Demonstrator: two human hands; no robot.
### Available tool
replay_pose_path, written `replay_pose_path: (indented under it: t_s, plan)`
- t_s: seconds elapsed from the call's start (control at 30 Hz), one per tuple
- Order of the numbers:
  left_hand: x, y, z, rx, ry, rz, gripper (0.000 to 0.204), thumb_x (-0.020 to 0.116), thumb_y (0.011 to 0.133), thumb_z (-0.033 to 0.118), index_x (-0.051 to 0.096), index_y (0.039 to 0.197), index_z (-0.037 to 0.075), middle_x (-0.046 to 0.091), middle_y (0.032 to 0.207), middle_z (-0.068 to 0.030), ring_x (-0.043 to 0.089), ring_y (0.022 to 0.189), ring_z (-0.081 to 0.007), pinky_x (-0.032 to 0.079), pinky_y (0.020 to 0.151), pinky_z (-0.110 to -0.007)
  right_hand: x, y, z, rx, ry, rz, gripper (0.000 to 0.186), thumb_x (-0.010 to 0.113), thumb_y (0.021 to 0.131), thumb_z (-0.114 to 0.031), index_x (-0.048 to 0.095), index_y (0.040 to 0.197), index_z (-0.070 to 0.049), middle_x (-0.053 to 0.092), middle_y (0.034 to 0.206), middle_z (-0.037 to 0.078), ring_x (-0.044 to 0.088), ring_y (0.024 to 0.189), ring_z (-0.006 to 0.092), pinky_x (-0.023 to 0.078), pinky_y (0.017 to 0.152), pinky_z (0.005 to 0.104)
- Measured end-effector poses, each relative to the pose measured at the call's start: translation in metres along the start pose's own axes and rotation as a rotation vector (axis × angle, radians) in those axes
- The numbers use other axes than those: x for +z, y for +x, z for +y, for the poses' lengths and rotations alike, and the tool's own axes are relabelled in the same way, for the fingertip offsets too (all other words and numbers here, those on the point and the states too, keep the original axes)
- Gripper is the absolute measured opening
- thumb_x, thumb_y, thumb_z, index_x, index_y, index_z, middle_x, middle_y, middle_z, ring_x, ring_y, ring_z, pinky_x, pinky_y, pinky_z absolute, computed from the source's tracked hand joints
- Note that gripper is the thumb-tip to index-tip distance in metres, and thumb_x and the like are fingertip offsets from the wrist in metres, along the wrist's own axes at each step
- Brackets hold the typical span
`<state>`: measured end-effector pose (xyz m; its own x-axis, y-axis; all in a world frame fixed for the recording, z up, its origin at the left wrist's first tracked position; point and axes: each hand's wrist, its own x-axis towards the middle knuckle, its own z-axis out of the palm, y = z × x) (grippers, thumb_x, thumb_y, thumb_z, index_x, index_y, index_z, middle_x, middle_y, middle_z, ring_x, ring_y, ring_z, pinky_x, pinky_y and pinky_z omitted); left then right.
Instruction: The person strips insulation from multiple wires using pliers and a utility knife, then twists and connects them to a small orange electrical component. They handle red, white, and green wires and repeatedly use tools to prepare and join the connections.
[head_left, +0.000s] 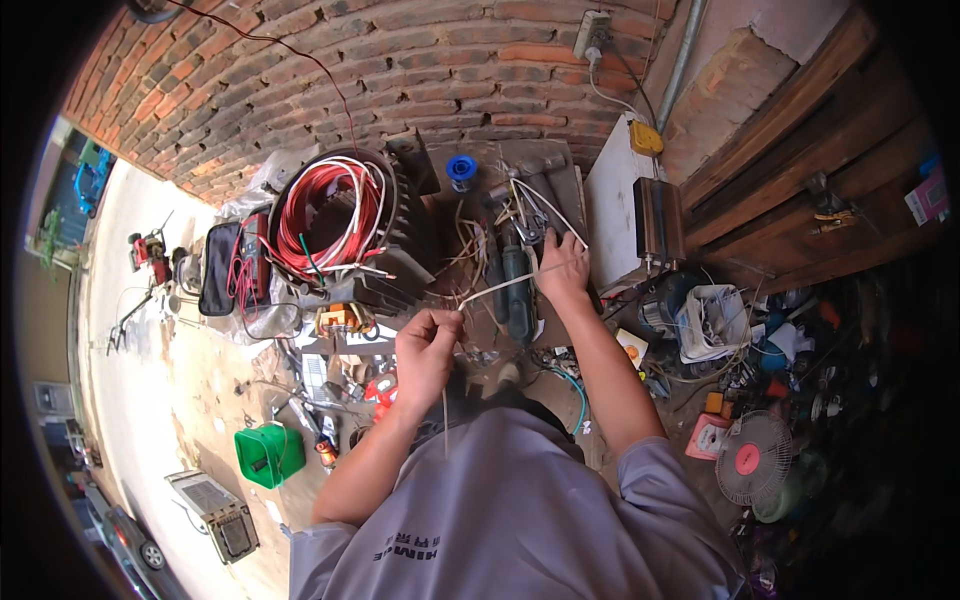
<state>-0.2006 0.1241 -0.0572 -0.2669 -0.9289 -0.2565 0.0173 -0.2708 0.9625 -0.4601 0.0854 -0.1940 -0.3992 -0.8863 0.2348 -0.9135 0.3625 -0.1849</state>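
Note:
My left hand [428,350] is closed in a pinch on a thin pale cord [492,291], in front of the cluttered work surface. One stretch of the cord runs up to the right as far as my right hand; another end hangs down over my shirt. My right hand [563,268] reaches over the hand tools with its fingers apart, close to a pair of pliers [532,208]. Whether its fingertips touch them I cannot tell. Just left of that hand lies a dark green power tool [517,295].
A large coil of red and white wire [328,215] rests on a ribbed dark housing. Beyond the tools stands a blue spool [461,172]. A red multimeter [254,262] is at the left, a green bucket [270,455] on the ground, and a fan [753,457] at the right.

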Motion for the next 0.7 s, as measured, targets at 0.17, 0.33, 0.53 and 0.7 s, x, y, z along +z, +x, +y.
replay_pose_path:
  t_s: [0.17,0.33,0.53,0.7]
  plan:
    - [0.000,0.014,0.009,0.069,0.098,-0.021,0.023,0.065,0.106,0.020,0.067,0.093,0.002,0.068,0.079,0.0010,0.049,0.062,-0.0023,0.040,0.056,-0.021,0.002,0.025,0.007,0.046,0.049,-0.219,0.028,0.059,0.092,-0.009,0.064,0.115,0.007,0.057,0.123,0.027,0.062,0.115,0.0445,0.054,0.096,0.0532]
    - [0.005,0.026,0.009,0.197,0.201,0.034,0.025,0.068,0.104,0.021,0.068,0.094,-0.002,0.064,0.070,0.0010,0.051,0.059,-0.0040,0.042,0.053,-0.025,-0.075,-0.019,0.024,0.070,0.563,-0.384,0.035,0.070,0.085,-0.017,0.066,0.111,0.006,0.069,0.106,0.028,0.070,0.098,0.0437,0.055,0.088,0.0490]
    - [0.010,0.026,0.009,0.206,0.385,0.016,0.021,0.070,0.101,0.017,0.068,0.094,-0.002,0.063,0.066,-0.0024,0.054,0.061,-0.0046,0.045,0.055,-0.026,-0.118,-0.125,0.021,0.288,1.288,-0.900,0.024,0.069,0.100,-0.020,0.067,0.110,0.002,0.066,0.088,0.002,0.062,0.082,0.0091,0.051,0.074,0.0283]
    - [0.010,0.024,0.005,0.238,0.452,-0.010,0.020,0.070,0.100,0.016,0.067,0.093,-0.002,0.064,0.066,-0.0051,0.055,0.060,-0.0063,0.046,0.055,-0.027,-0.143,-0.143,0.000,0.096,1.597,-0.876,0.033,0.064,0.103,-0.018,0.058,0.131,0.000,0.062,0.112,0.005,0.058,0.102,0.0128,0.047,0.093,0.0302]
